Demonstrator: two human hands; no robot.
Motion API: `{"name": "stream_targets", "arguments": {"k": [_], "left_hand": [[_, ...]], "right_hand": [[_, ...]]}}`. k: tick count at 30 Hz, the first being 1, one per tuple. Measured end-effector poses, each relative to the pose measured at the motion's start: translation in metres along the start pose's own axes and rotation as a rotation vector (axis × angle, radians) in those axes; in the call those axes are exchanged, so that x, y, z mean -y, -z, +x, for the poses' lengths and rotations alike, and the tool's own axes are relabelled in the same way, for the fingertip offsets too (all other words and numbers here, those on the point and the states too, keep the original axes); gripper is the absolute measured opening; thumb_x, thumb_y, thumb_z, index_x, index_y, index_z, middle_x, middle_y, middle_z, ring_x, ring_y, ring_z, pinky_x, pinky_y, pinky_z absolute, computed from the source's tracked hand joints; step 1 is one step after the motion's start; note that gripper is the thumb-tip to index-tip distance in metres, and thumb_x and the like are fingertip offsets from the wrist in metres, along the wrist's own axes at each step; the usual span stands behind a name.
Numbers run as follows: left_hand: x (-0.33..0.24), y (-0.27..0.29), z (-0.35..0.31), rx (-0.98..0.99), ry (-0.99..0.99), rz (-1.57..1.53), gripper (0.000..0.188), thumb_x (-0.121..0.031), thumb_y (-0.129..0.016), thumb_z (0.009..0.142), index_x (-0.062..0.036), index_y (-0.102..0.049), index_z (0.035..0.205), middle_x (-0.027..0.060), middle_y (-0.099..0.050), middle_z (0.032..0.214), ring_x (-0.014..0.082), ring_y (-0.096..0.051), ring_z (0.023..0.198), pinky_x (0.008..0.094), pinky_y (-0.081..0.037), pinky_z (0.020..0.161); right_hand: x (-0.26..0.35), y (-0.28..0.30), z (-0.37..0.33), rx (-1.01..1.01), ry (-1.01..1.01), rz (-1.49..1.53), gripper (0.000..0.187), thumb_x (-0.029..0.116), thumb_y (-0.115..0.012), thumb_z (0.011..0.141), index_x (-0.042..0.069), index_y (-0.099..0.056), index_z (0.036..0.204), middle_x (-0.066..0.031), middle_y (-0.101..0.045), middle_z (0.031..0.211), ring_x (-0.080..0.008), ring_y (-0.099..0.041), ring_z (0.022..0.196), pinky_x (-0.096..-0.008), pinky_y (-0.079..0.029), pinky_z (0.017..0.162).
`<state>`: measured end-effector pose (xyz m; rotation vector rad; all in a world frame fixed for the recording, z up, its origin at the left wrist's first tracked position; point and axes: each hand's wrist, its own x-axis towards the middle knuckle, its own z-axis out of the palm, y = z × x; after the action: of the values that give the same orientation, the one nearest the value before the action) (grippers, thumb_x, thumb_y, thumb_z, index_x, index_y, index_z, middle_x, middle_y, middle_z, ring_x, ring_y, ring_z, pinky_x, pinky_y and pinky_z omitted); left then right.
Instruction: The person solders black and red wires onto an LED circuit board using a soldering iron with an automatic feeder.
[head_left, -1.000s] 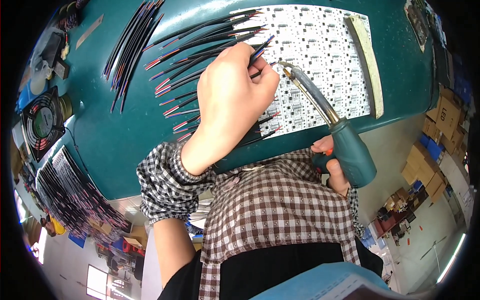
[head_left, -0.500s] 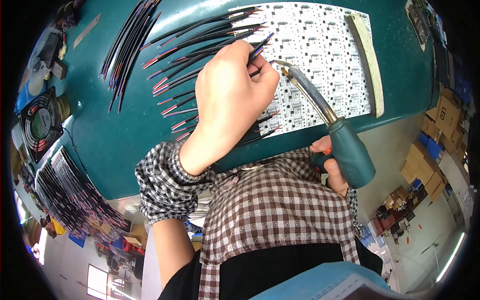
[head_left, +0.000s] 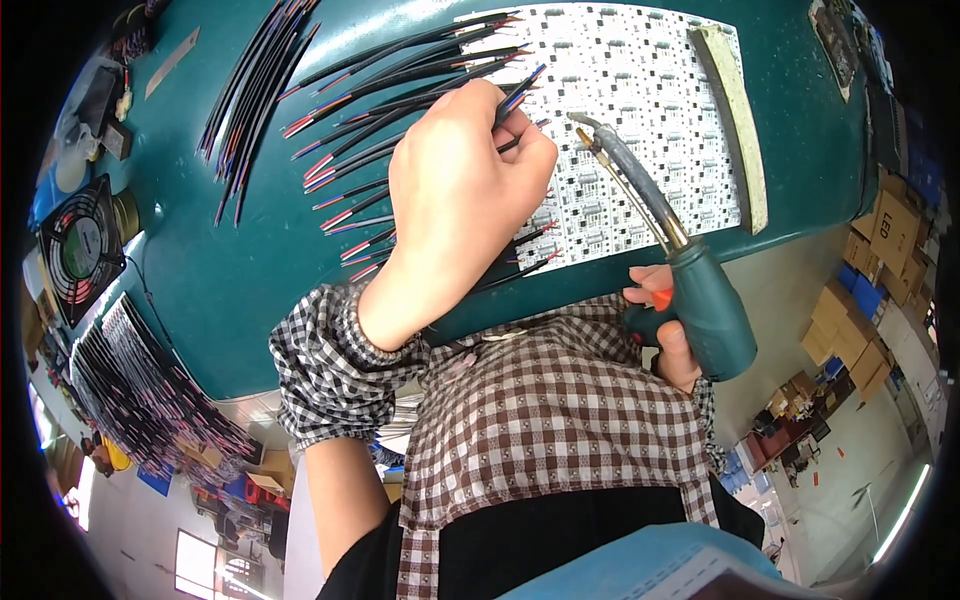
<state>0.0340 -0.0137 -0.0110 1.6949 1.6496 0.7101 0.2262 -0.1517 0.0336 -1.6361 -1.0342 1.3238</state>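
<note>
My left hand (head_left: pixel 465 165) is closed in a pinch on a black-sleeved cable (head_left: pixel 519 88), whose coloured wire ends stick out past the fingers. Beneath it lies a white circuit board sheet (head_left: pixel 640 110) dotted with small dark parts. Along the sheet's left edge run several black cables (head_left: pixel 400 70) with bared red, blue and white ends. My right hand (head_left: pixel 668 325) grips the handle of a green gun-shaped soldering iron (head_left: pixel 712 310), a finger at its red trigger. The iron's tip points up and left over the sheet, a short way right of my left fingers, apart from the wires.
A pale-topped bar (head_left: pixel 735 130) lies across the sheet's right side. On the green table (head_left: pixel 200 290) are a bundle of loose cables (head_left: pixel 260 95) and a black fan (head_left: pixel 85 245). More cables (head_left: pixel 150 385) are stacked at lower left; cardboard boxes (head_left: pixel 890 235) stand at far right.
The soldering iron has shifted slightly right, its tip drawing away from the wire ends at my left fingers. My left hand has hardly moved and still pinches the cable.
</note>
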Motion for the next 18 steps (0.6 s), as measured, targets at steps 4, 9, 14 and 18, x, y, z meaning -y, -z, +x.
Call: {"name": "stream_targets", "arguments": {"k": [4, 9, 14, 18], "left_hand": [[0.000, 0.000, 0.000, 0.001, -0.003, 0.006, 0.016, -0.010, -0.065, 0.072, 0.0005, -0.054, 0.068, 0.0151, -0.058, 0.063, 0.0344, -0.059, 0.058, 0.0417, -0.046, 0.054], [0.002, -0.002, 0.000, -0.026, -0.012, -0.072, 0.015, -0.009, -0.066, 0.071, 0.0006, -0.055, 0.071, 0.0141, -0.060, 0.063, 0.0314, -0.061, 0.057, 0.0391, -0.047, 0.054], [0.003, -0.003, -0.003, -0.052, -0.011, -0.037, 0.013, -0.008, -0.068, 0.074, 0.0011, -0.059, 0.074, 0.0069, -0.060, 0.062, 0.0120, -0.055, 0.055, 0.0260, -0.046, 0.056], [0.001, -0.003, -0.004, -0.075, -0.028, -0.036, 0.014, -0.006, -0.069, 0.073, 0.0011, -0.057, 0.073, 0.0066, -0.059, 0.061, 0.0117, -0.053, 0.053, 0.0252, -0.045, 0.054]], "right_hand": [[-0.011, 0.015, -0.002, 0.108, 0.049, -0.085, 0.068, 0.053, -0.065, 0.084, -0.008, -0.055, 0.111, -0.0225, -0.059, 0.106, -0.0258, -0.062, 0.095, -0.0357, -0.055, 0.079], [0.000, 0.001, 0.001, 0.000, 0.032, 0.025, 0.069, 0.054, -0.066, 0.083, -0.008, -0.055, 0.111, -0.0232, -0.060, 0.107, -0.0261, -0.063, 0.093, -0.0362, -0.055, 0.079], [0.000, 0.000, 0.000, -0.037, -0.013, 0.002, 0.070, 0.056, -0.065, 0.083, -0.007, -0.055, 0.112, -0.0237, -0.060, 0.108, -0.0259, -0.063, 0.092, -0.0370, -0.055, 0.078], [-0.012, 0.013, -0.003, 0.074, -0.013, 0.138, 0.089, 0.028, -0.079, 0.079, -0.007, -0.027, 0.142, -0.0189, -0.062, 0.111, -0.0329, -0.062, 0.106, -0.0407, -0.054, 0.088]]}}
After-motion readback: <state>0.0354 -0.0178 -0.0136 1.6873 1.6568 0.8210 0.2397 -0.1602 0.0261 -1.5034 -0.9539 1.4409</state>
